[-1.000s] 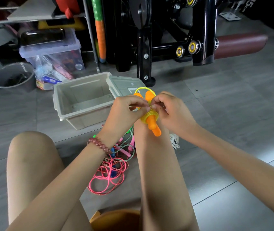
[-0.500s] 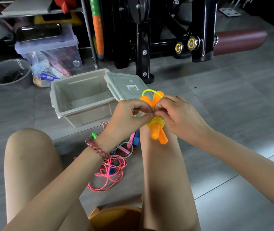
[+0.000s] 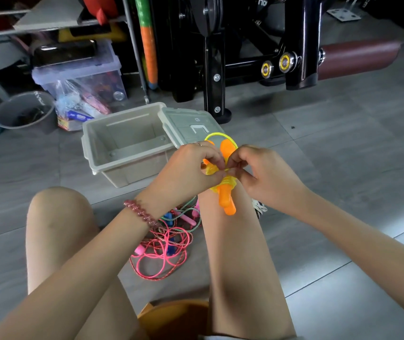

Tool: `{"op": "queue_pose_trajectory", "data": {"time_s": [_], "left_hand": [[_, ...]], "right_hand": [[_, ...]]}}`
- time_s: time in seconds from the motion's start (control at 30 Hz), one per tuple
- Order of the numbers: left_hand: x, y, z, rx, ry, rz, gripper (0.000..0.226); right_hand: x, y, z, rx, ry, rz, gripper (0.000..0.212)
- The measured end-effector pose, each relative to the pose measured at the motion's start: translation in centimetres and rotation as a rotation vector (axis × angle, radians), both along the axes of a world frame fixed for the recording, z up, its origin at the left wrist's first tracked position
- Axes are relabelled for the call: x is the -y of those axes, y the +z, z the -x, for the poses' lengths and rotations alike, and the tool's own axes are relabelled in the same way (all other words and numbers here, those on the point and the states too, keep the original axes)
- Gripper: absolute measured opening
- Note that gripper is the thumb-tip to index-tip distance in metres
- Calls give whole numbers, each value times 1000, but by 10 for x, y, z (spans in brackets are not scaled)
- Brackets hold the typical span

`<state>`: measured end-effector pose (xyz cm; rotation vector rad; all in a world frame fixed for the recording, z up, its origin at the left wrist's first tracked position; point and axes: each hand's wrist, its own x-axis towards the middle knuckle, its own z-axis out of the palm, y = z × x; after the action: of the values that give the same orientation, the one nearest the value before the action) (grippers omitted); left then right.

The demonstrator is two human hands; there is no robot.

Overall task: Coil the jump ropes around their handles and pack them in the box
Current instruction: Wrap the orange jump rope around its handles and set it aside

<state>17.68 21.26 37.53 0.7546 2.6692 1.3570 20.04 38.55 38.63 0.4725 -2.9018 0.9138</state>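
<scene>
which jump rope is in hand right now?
The yellow rope with orange handles, pinched by both hands; the pink rope and green rope lie tangled on the floor.

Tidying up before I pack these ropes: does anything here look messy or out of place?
Yes. Loose pink ropes lie tangled on the floor between the knees, uncoiled. The box looks empty, its lid beside it.

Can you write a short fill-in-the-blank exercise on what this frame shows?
1. Both hands, left hand and right hand, work on a jump rope with ____ handles.
2. The beige box on the floor holds ____ ropes.
3. The box's lid lies on its ____ side.
4. The pink rope lies on the ____.

Missing words: orange; no; right; floor
</scene>
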Motion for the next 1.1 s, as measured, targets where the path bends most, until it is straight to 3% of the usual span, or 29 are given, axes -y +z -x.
{"op": "queue_pose_trajectory", "data": {"time_s": [0.13, 0.27, 0.37, 0.5, 0.73, 0.93, 1.1], "left_hand": [[8, -1, -3, -6, 2, -5, 11], [13, -1, -4, 23, 57, -6, 11], [16, -6, -6, 42, 125, -37, 11], [13, -9, -13, -56, 181, -19, 6], [15, -11, -8, -42, 206, -27, 8], [17, -11, -3, -246, 129, 171, 11], [21, -13, -2, -337, 149, 241, 12]], "right_hand": [[9, 3, -1, -101, 60, -263, 15], [19, -4, -2, -159, 38, -144, 14], [21, -12, -4, -96, -18, 36, 7], [21, -19, -2, -6, -58, 208, 16], [21, -20, 7, -73, -12, 147, 8], [23, -20, 8, -168, -40, 57, 3], [35, -26, 14, -202, -47, 47, 17]]}}
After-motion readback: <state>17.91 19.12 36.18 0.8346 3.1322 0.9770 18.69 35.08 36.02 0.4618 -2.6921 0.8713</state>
